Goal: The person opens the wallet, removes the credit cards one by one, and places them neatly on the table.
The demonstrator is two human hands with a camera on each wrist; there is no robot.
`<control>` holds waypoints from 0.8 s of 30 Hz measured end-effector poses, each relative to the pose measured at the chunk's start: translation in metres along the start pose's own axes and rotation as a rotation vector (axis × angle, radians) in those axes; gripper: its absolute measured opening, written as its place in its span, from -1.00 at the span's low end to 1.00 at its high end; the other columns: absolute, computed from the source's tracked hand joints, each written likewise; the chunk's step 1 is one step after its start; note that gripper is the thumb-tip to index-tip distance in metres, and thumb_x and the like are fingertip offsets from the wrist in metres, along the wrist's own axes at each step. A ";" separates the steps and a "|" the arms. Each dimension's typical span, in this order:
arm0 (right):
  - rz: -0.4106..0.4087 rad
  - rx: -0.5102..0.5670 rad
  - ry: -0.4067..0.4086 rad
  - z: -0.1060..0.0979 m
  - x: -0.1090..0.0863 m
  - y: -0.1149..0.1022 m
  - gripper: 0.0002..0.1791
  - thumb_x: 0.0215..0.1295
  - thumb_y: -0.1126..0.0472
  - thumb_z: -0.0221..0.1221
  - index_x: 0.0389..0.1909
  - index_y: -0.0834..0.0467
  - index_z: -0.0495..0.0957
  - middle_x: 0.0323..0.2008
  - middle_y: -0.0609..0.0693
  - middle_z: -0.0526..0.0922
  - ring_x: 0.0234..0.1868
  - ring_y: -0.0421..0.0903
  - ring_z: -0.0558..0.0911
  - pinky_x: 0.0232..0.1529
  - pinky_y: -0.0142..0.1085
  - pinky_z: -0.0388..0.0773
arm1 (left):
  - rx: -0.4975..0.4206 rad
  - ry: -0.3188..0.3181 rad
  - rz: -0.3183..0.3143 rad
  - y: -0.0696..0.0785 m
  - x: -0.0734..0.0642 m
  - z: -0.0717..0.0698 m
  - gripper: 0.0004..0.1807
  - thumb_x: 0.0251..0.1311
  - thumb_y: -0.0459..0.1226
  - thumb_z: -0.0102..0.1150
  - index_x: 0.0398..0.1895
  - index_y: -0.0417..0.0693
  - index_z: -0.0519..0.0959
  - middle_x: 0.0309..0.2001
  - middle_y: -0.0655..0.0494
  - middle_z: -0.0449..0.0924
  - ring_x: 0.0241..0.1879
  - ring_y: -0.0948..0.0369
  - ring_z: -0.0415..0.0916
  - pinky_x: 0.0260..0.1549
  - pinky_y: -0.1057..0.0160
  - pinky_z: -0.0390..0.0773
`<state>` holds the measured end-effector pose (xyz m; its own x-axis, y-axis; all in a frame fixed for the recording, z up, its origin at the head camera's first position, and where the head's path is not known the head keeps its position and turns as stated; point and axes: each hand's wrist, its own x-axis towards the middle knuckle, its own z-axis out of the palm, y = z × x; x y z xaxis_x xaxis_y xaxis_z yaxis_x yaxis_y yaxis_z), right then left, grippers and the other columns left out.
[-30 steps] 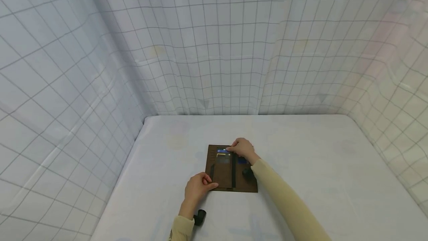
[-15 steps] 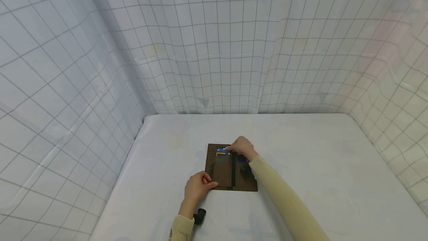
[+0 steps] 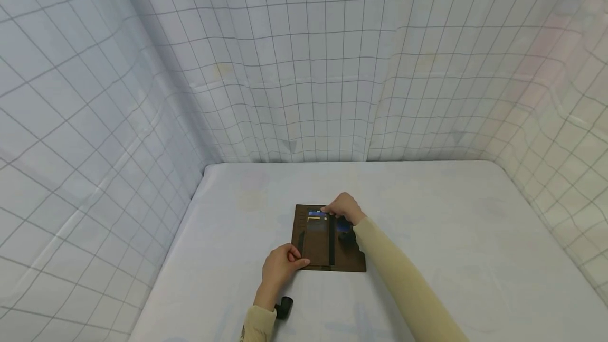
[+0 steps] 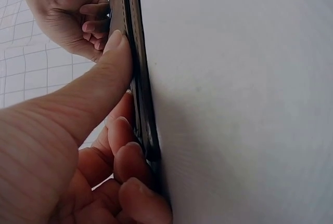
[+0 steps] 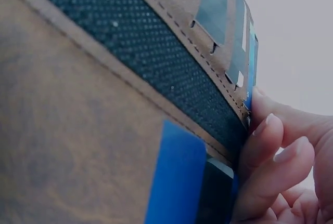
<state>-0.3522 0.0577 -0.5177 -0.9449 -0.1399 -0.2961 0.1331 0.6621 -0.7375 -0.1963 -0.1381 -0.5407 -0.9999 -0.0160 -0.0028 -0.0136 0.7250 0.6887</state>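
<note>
The left hand (image 3: pixel 280 265) pinches a brown wallet (image 3: pixel 315 249); the right hand (image 3: pixel 345 207) thumbs a blue card (image 5: pixel 252 70), finger grip unclear; skewed pressure might bend it.

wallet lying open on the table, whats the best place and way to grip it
Probably its near edge, coming from the near side, pinched above and below. The wallet lies open and flat on the table, and its cards sit toward the far end, away from that edge. The left hand grips the near left corner, so take hold right of it.
</note>
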 end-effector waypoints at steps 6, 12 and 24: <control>0.000 0.052 0.025 0.002 0.004 0.000 -0.67 0.12 0.08 0.36 -0.70 0.17 0.59 -0.63 -0.01 0.58 -0.58 -0.11 0.53 -0.43 -0.26 0.40 | -0.010 -0.013 -0.007 -0.001 0.001 0.000 -0.67 -0.08 -0.08 0.47 -0.51 -0.02 0.50 -0.60 0.21 0.32 -0.62 0.26 0.24 -0.61 0.27 0.26; -0.003 0.123 0.039 0.003 0.008 0.002 -0.71 0.12 0.14 0.35 -0.67 0.21 0.60 -0.67 -0.02 0.55 -0.64 -0.14 0.51 -0.38 -0.26 0.47 | -0.010 -0.018 -0.001 -0.001 0.001 0.000 -0.68 -0.07 -0.08 0.46 -0.51 -0.01 0.49 -0.60 0.22 0.32 -0.62 0.26 0.24 -0.61 0.27 0.26; -0.078 0.042 -0.083 -0.003 0.010 0.005 -0.71 0.07 0.01 0.39 -0.40 0.18 0.67 -0.56 0.00 0.59 -0.69 -0.17 0.46 -0.64 -0.35 0.33 | 0.012 -0.013 0.012 -0.004 0.002 0.000 -0.67 -0.07 -0.07 0.46 -0.50 -0.01 0.49 -0.60 0.22 0.31 -0.62 0.27 0.24 -0.61 0.27 0.25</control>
<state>-0.3619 0.0618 -0.5229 -0.9249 -0.2517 -0.2850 0.0742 0.6155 -0.7846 -0.1985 -0.1405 -0.5434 -1.0000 0.0018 -0.0043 -0.0016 0.7330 0.6803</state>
